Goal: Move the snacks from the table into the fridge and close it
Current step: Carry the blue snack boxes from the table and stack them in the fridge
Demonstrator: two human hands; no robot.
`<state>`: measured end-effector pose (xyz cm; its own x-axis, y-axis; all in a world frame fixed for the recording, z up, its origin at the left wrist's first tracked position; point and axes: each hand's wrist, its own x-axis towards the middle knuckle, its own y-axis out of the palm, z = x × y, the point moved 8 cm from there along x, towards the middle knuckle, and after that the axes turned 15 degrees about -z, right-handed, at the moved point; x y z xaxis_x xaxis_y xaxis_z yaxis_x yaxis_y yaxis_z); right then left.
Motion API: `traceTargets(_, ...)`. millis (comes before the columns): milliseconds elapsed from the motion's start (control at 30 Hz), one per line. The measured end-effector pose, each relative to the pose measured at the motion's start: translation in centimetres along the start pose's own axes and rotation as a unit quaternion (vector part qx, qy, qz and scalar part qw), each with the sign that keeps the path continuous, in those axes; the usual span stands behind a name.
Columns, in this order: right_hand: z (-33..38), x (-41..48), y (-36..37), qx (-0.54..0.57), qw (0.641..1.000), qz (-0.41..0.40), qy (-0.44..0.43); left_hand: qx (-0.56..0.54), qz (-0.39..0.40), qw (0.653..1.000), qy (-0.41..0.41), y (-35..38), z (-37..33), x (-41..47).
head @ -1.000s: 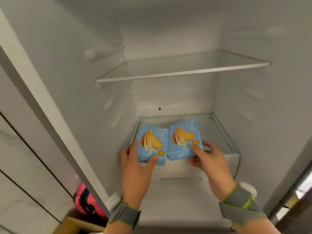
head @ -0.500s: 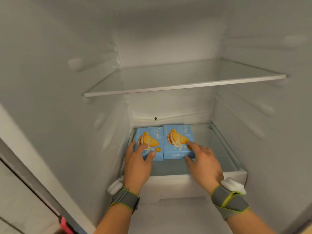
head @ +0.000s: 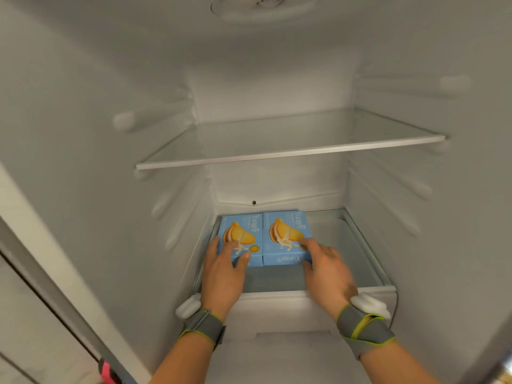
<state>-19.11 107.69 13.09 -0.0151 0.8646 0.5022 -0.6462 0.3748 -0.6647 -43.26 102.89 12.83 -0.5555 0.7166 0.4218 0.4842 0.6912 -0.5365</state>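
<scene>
While both hands (head: 221, 275) (head: 327, 273) rest on two boxes (head: 241, 236) (head: 288, 234), grip is unclear

Lower glass shelf (head: 346, 245) of the fridge, two blue snack boxes (head: 241, 234) (head: 288, 234) flat on it, side by side, touching.

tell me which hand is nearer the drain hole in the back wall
Right, though only narrowly. The right hand rests on the right snack box, below the drain hole. The left hand rests on the left snack box, lower-left of it.
</scene>
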Motion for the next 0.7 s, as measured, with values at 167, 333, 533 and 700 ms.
traceTargets(167,-0.1,-0.4,-0.4,0.006,1.0,-0.011,0.014,0.025,-0.015,1.0,0.004,-0.6,-0.3,-1.1)
traceTargets(333,-0.2,-2.1,-2.3,0.083,0.993,-0.078,0.03,0.031,-0.069,0.997,0.007,-1.5,-0.7,-4.7)
traceTargets(533,-1.1,-6.3,-3.4,0.073,0.994,-0.084,-0.004,0.071,-0.087,0.992,0.059,-0.7,-1.3,-11.6)
traceTargets(700,-1.6,-9.1,-4.2,0.098,0.992,-0.078,0.011,0.064,-0.073,0.993,0.072,-0.8,-1.6,-15.5)
